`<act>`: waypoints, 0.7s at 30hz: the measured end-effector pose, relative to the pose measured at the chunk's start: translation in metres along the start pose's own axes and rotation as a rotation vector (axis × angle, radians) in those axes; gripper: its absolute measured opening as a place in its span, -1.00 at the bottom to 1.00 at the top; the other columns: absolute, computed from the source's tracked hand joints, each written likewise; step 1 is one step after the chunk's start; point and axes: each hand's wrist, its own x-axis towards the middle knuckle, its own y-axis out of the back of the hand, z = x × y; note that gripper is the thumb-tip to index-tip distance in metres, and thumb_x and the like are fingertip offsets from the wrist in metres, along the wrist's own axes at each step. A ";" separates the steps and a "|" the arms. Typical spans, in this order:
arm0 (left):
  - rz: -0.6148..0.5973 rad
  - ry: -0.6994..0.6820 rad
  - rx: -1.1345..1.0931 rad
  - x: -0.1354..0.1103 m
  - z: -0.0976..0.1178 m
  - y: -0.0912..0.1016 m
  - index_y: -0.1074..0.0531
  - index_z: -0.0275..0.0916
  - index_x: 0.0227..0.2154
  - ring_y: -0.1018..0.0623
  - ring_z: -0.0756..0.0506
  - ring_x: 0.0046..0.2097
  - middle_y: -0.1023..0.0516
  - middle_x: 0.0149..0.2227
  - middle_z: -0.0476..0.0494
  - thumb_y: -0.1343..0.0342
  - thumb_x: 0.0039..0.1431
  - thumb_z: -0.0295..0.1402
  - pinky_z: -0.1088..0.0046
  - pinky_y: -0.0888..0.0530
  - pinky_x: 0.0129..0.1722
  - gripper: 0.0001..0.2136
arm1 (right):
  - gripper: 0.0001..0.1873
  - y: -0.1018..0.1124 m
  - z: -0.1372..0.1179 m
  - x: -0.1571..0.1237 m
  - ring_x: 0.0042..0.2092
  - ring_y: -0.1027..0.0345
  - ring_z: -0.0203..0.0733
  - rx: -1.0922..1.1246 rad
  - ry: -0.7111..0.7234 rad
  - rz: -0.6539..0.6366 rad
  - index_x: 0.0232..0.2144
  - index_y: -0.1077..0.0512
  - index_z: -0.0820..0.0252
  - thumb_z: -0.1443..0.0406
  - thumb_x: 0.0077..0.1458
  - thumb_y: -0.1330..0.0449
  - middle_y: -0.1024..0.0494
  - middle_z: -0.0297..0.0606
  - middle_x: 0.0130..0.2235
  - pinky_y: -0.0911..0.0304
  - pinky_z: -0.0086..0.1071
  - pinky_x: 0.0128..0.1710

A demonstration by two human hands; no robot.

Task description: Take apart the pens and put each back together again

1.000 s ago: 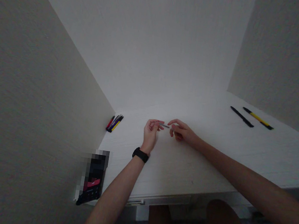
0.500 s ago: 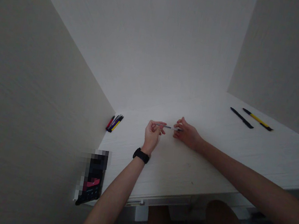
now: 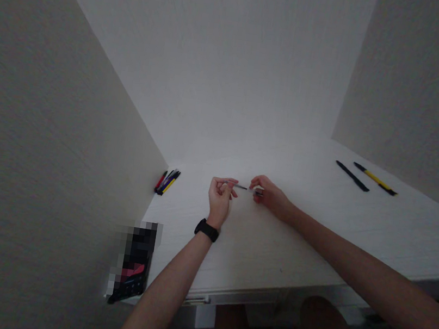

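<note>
The right hand (image 3: 271,197) has shifted toward the left hand (image 3: 219,200), each grip pinching one end of the slim pen (image 3: 244,187).

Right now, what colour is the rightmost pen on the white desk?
The slim pen is yellow with black ends, in the head view.

Grey pen (image 3: 243,187), black watch band (image 3: 207,230)

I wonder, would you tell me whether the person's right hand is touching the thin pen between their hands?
Touching. The head view shows the end of the pen pinched between the fingers of the right hand.
</note>
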 end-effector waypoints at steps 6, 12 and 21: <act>-0.020 0.019 0.090 0.002 -0.004 0.001 -0.34 -0.23 -0.31 -0.45 0.04 -0.44 -0.59 -0.20 -0.17 -0.23 0.14 -0.11 0.52 -0.30 -0.47 -0.71 | -0.60 0.005 0.006 0.003 -0.50 -0.10 -0.35 -0.412 0.105 -0.095 -0.29 -0.48 0.18 -0.01 -0.01 -0.25 -0.40 -0.38 -0.46 -0.01 -0.43 -0.52; 0.014 0.088 0.748 0.005 -0.006 0.008 -0.34 -0.18 -0.33 -0.42 -0.05 -0.42 -0.46 -0.45 -0.03 0.00 0.31 -0.05 0.45 -0.24 -0.38 -0.71 | -0.69 0.018 0.005 0.011 -0.46 -0.29 -0.26 -0.585 0.200 0.108 -0.34 -0.42 0.15 0.04 0.06 -0.15 -0.45 -0.33 -0.47 -0.23 -0.36 -0.41; -0.269 0.226 1.460 0.013 0.001 0.023 -0.52 -0.31 -0.26 -0.58 -0.24 -0.20 -0.60 -0.24 -0.39 0.21 0.39 -0.07 0.30 -0.31 -0.24 -0.52 | -0.68 0.127 -0.085 -0.023 -0.19 -0.50 0.16 -1.470 0.021 0.777 -0.24 -0.52 0.14 0.15 0.17 -0.02 -0.59 0.05 -0.32 -0.29 -0.05 -0.19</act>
